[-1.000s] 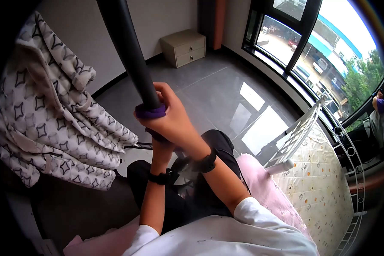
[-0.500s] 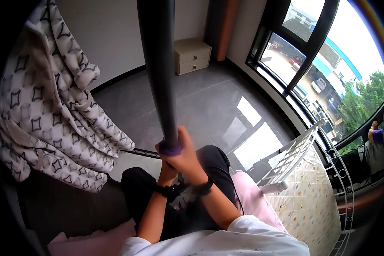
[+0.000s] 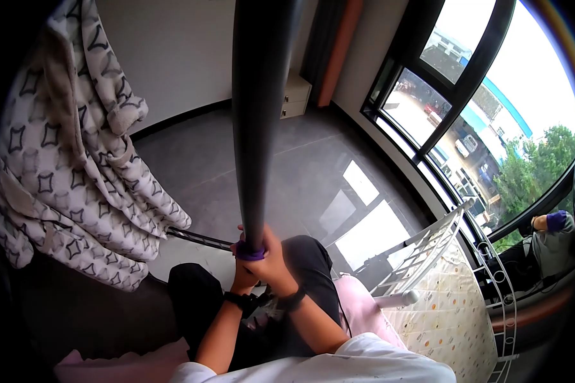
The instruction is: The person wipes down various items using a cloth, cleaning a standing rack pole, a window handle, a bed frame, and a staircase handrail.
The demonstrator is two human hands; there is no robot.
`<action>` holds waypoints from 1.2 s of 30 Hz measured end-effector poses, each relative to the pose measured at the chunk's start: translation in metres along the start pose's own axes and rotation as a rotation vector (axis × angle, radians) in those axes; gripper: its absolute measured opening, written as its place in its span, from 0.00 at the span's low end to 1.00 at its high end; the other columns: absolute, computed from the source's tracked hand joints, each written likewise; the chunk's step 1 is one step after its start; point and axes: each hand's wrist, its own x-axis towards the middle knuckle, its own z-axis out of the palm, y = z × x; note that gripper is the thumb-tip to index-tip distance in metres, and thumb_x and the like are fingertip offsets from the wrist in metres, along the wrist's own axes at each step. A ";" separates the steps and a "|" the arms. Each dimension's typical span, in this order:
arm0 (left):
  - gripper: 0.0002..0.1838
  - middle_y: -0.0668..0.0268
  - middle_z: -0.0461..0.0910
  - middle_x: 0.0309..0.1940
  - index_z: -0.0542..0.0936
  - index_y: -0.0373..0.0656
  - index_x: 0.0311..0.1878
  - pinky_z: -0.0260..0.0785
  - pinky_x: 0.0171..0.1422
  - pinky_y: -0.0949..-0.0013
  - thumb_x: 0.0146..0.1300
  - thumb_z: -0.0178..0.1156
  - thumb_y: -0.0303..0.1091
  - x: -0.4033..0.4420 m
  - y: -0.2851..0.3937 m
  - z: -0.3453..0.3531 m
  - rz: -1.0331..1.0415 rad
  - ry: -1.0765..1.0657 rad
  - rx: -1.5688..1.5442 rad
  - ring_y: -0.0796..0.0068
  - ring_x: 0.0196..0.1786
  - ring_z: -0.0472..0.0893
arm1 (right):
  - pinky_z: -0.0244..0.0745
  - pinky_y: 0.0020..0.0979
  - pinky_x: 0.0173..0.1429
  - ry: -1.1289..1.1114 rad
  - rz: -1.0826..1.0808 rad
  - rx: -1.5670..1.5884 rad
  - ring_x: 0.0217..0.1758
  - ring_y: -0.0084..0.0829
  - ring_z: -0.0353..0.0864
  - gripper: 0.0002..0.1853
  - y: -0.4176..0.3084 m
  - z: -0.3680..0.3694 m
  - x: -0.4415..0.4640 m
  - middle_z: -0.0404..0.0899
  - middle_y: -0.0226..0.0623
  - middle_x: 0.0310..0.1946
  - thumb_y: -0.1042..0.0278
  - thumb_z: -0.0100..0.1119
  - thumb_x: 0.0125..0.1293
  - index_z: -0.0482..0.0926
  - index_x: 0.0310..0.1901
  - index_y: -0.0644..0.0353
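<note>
The right hand point(image 3: 271, 265) sits above the left hand point(image 3: 245, 278), both grips clenched round the dark pole's point(image 3: 257, 127) lower end. The forearms point(image 3: 220, 339) converge between the knees point(image 3: 308, 258).

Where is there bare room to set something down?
The floor between pole, cabinet, window and bed frame looks bare, as does the mattress within the frame. The left hand, right hand and knees crowd the pole's lower end; robe fills the left.
</note>
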 end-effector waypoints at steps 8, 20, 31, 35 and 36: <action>0.32 0.55 0.72 0.57 0.65 0.38 0.64 0.66 0.63 0.59 0.60 0.64 0.39 -0.018 -0.033 -0.002 -0.096 0.038 -0.016 0.61 0.60 0.74 | 0.74 0.28 0.44 -0.011 -0.048 -0.027 0.34 0.30 0.82 0.22 0.009 -0.005 -0.009 0.82 0.40 0.31 0.73 0.71 0.46 0.76 0.45 0.63; 0.32 0.57 0.73 0.56 0.65 0.38 0.63 0.67 0.62 0.61 0.60 0.65 0.40 -0.019 -0.087 -0.017 -0.185 -0.001 -0.121 0.63 0.59 0.75 | 0.72 0.26 0.45 0.094 -0.026 -0.195 0.37 0.21 0.76 0.19 0.033 -0.007 -0.023 0.79 0.31 0.33 0.70 0.72 0.52 0.75 0.44 0.61; 0.30 0.58 0.73 0.56 0.64 0.38 0.64 0.67 0.62 0.62 0.62 0.63 0.38 0.056 0.060 0.004 -0.133 -0.090 -0.005 0.64 0.59 0.75 | 0.71 0.28 0.53 -0.024 -0.096 0.062 0.46 0.26 0.77 0.32 -0.092 0.002 0.040 0.77 0.35 0.46 0.82 0.64 0.49 0.66 0.59 0.59; 0.30 0.58 0.73 0.57 0.64 0.38 0.64 0.67 0.62 0.62 0.62 0.62 0.38 0.059 0.056 0.008 -0.128 -0.056 -0.013 0.64 0.59 0.75 | 0.71 0.25 0.48 0.050 -0.262 -0.139 0.41 0.25 0.77 0.37 -0.076 0.002 0.040 0.76 0.35 0.39 0.79 0.67 0.46 0.63 0.60 0.60; 0.30 0.58 0.73 0.57 0.64 0.38 0.64 0.67 0.62 0.62 0.63 0.62 0.38 0.058 0.048 0.008 -0.126 -0.041 -0.012 0.64 0.59 0.75 | 0.71 0.25 0.48 0.054 -0.253 -0.143 0.41 0.25 0.77 0.37 -0.072 0.003 0.039 0.76 0.35 0.39 0.79 0.67 0.46 0.63 0.60 0.60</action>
